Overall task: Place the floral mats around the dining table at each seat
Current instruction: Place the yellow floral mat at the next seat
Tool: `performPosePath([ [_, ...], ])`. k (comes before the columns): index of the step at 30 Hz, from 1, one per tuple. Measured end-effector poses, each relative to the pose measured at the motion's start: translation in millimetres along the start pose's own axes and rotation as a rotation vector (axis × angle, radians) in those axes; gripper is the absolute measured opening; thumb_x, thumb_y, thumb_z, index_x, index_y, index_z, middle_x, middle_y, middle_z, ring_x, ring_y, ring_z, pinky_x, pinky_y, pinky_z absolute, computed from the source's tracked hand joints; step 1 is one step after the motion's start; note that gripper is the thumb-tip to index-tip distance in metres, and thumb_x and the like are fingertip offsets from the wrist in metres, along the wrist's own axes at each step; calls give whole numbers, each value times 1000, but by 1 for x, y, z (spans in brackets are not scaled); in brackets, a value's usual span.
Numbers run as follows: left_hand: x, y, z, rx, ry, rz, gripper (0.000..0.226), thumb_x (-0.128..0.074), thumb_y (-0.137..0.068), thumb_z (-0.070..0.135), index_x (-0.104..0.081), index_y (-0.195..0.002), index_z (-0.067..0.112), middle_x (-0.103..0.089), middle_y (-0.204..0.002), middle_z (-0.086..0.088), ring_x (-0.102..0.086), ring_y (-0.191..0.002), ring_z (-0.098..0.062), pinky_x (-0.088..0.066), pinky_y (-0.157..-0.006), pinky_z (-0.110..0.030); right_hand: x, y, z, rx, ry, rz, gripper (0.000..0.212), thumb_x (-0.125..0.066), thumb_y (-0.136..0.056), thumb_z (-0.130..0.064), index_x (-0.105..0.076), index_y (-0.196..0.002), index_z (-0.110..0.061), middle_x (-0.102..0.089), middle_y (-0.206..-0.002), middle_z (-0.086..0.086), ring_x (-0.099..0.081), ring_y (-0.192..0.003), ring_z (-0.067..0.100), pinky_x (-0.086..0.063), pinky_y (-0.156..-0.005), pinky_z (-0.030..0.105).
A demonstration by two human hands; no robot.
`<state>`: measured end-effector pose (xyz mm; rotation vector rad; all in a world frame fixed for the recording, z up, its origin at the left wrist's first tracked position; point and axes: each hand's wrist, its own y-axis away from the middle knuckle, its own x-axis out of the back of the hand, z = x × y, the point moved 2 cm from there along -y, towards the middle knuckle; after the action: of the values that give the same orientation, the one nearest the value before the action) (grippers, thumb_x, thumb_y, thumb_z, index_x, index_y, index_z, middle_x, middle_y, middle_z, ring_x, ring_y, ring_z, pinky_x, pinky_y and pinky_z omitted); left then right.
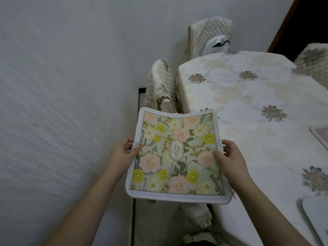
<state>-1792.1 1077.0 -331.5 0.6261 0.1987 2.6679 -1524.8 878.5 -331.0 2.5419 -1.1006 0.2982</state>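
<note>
A floral mat [177, 155] is held in the air between both hands, just off the left edge of the counter [248, 107], its right border overlapping that edge in the view. The mat is square with a white border, printed with pink and yellow flowers and an oval label reading "GARDEN" at its middle; it sags a little between the grips.

The left hand [122, 153] pinches the middle of the mat's left border, thumb on the printed face and the other fingers curled behind. The right hand [229, 155] pinches the right border the same way, thumb lying on the print.

The counter is covered by a white cloth with grey-gold flower motifs. At its right edge the corners of two more mats show, one [319, 137] with pink in it, the other [314, 213] nearer the near right corner. Chairs with quilted covers stand around: one [160, 80] along the left edge beyond the held mat, one [209, 38] at the far end with a white bag [217, 44] on it.
</note>
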Motion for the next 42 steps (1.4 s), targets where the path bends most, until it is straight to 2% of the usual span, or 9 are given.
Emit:
performPosePath([
  [2, -11, -11, 11, -6, -5, -29, 9, -67, -93, 20, -60, -98, 20, -74, -91, -1, -74, -70, -14, -60, -58, -34, 6, -6, 0, -20, -13, 32, 32, -59, -93, -18, -49, -123, -26, -64, -106, -7, -67, -87, 14, -57, -66, 35],
  [5, -31, -30, 24, -26, 0, -113, 11, -67, -93, 20, -60, -100, 18, -74, -92, -2, -75, -72, -17, -61, -61, -39, 20, -12, 3, -44, -26, 103, 32, -59, -91, -18, -50, -121, -27, -64, -105, -8, -68, -89, 17, -58, -75, 45],
  [13, -95, -101, 69, -157, -121, -355, 9, -69, -91, 23, -62, -96, 26, -72, -96, -1, -73, -78, -21, -61, -72, -48, 43, -13, 24, -187, -114, 360, 32, -59, -92, -14, -50, -120, -26, -61, -104, -13, -67, -85, 12, -57, -70, 38],
  [20, -161, -155, 104, -262, -175, -638, 8, -67, -93, 25, -63, -99, 24, -74, -94, 3, -73, -70, -12, -61, -65, -39, 42, -5, 30, -306, -156, 638, 30, -58, -92, -15, -49, -118, -27, -61, -106, -10, -66, -88, 13, -55, -69, 36],
  [24, -195, -178, 115, -311, -231, -797, 7, -67, -93, 26, -63, -98, 27, -74, -92, 1, -74, -74, -19, -62, -67, -46, 33, 4, 36, -377, -209, 795, 31, -58, -91, -14, -49, -118, -27, -62, -109, -5, -66, -92, 18, -57, -79, 44],
  [28, -226, -185, 124, -401, -287, -892, 8, -68, -91, 27, -63, -96, 30, -72, -96, 3, -70, -86, -20, -60, -73, -43, 28, 16, 40, -403, -269, 911, 30, -57, -92, -12, -48, -115, -28, -62, -106, -5, -66, -91, 19, -57, -76, 44],
  [33, -268, -178, 132, -471, -408, -989, 10, -67, -92, 31, -63, -101, 28, -72, -93, 5, -71, -76, -17, -56, -59, -31, 27, 30, 55, -458, -329, 1020, 31, -57, -91, -12, -48, -118, -26, -62, -106, -4, -66, -92, 19, -57, -80, 47],
  [37, -298, -170, 138, -471, -442, -1039, 10, -67, -92, 35, -62, -99, 30, -74, -88, 8, -72, -70, -14, -58, -60, -37, 33, 35, 73, -491, -389, 1064, 30, -57, -92, -15, -47, -117, -28, -60, -108, -6, -65, -93, 17, -57, -80, 46],
  [42, -321, -157, 133, -448, -463, -1077, 11, -69, -90, 36, -62, -97, 31, -76, -83, 9, -74, -74, -22, -60, -73, -52, 41, 41, 98, -524, -456, 1079, 33, -56, -93, -14, -48, -124, -22, -60, -110, -3, -64, -91, 15, -56, -70, 35],
])
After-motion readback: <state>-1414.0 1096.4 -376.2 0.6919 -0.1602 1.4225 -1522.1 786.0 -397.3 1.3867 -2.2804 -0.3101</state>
